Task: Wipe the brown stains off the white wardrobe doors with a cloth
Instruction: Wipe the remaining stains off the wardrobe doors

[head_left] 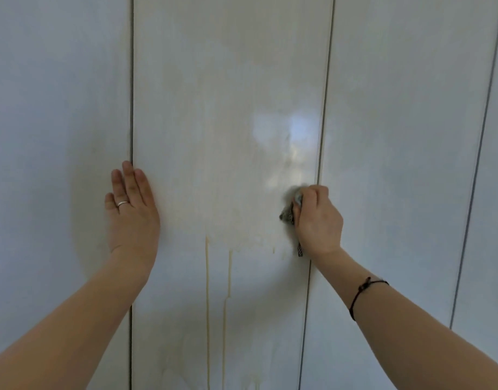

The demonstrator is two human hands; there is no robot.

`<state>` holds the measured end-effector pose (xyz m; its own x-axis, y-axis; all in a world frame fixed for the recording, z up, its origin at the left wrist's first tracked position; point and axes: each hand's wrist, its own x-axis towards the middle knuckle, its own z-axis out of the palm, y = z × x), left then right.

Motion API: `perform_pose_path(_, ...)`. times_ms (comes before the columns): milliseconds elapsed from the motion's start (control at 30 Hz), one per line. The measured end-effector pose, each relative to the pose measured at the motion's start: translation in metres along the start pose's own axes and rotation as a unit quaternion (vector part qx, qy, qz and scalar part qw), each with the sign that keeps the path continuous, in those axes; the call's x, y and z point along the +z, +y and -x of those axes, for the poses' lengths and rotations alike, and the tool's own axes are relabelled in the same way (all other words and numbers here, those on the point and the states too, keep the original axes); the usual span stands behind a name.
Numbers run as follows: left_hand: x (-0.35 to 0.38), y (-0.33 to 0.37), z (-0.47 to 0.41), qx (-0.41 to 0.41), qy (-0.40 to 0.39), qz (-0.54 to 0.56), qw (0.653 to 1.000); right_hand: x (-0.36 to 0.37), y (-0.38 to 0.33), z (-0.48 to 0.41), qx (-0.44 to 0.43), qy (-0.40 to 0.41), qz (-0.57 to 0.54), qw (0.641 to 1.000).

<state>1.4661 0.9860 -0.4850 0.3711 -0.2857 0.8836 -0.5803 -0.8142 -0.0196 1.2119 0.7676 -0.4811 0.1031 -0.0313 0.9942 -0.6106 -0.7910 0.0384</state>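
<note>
A glossy white wardrobe door (228, 94) fills the middle of the view. Two thin brown drip stains (207, 291) run down its lower half, with a faint yellowish smear above them. My right hand (318, 220) grips a bunched grey-brown cloth (288, 215) and presses it against the door near its right edge. My left hand (130, 206), wearing a ring, lies flat with straight fingers across the seam at the door's left edge.
Neighbouring white doors stand to the left (59, 108) and right (397, 108), separated by narrow dark vertical gaps. A further door panel (492, 192) is at the far right.
</note>
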Motion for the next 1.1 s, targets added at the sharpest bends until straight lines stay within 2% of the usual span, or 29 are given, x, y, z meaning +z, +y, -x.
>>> perform_pose_path(67, -0.001, 0.0, 0.0, 0.005, 0.002, -0.014, 1.0, -0.004, 0.002, 0.01, -0.012, -0.016, 0.009, 1.0)
perform_pose_path(233, -0.004, 0.0, 0.0, 0.007, 0.001, -0.024, 1.0, -0.012, -0.004, 0.037, 0.038, -0.036, 0.009, 0.999)
perform_pose_path(500, -0.001, 0.0, -0.001, 0.002, 0.017, -0.005, 1.0, -0.013, 0.003, 0.077, -0.031, -0.055, 0.027, 0.998)
perform_pose_path(567, -0.002, -0.001, 0.0, -0.006, 0.009, 0.008, 1.0, -0.015, 0.007, 0.051, -0.077, -0.046, 0.032, 0.995)
perform_pose_path(600, 0.0, -0.001, -0.002, -0.002, 0.009, 0.01, 1.0, -0.017, 0.01, 0.022, -0.072, -0.034, 0.037, 0.996)
perform_pose_path(733, 0.001, -0.001, -0.001, -0.008, -0.013, 0.026, 1.0, -0.019, -0.001, -0.126, 0.079, 0.074, 0.046, 0.993)
perform_pose_path(833, 0.004, -0.001, -0.001, -0.002, -0.014, 0.026, 1.0, -0.005, -0.034, -0.179, 0.127, 0.112, 0.04, 0.985)
perform_pose_path(900, 0.003, -0.002, 0.001, -0.003, -0.014, 0.022, 1.0, 0.008, -0.06, -0.166, 0.093, 0.114, 0.041, 0.988)
perform_pose_path(967, 0.005, -0.002, 0.001, 0.0, 0.002, 0.008, 1.0, 0.019, -0.078, -0.118, 0.014, 0.091, 0.035, 0.995)
perform_pose_path(1033, 0.005, -0.002, 0.001, 0.002, 0.016, 0.002, 1.0, 0.026, -0.083, -0.048, -0.069, 0.032, 0.012, 0.997)
perform_pose_path(1100, 0.005, -0.002, 0.001, 0.001, 0.024, -0.003, 1.0, 0.024, -0.075, 0.018, -0.169, -0.045, 0.003, 0.985)
